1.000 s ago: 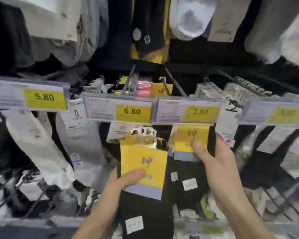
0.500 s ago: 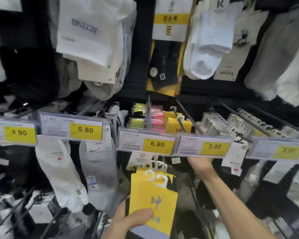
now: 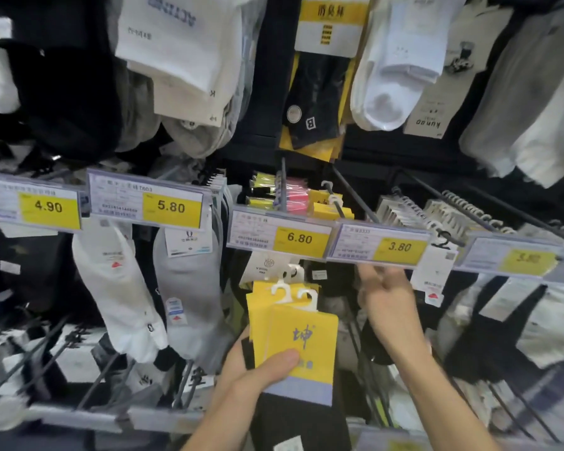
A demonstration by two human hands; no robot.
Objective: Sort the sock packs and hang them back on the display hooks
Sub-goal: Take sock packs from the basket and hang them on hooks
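head cam: left hand point(image 3: 241, 372) is clamped on a small stack of yellow-card sock packs point(image 3: 300, 340), thumb across the front, fingers behind. packs stand upright, long axis vertical, white hangers point(image 3: 293, 296) on top pointing up, black socks trailing down past the wrist. right hand point(image 3: 385, 304) is up and right of the packs, fingers loose, holding nothing, just under the 3.80 price tag point(image 3: 399, 247). its fingertips are blurry, so can't tell if they touch it. the display hook point(image 3: 329, 190) with matching yellow packs sits above and beyond both hands, rod running back into the rack. right hand's nearer. i'd guess the packs go up and back, hangers first.
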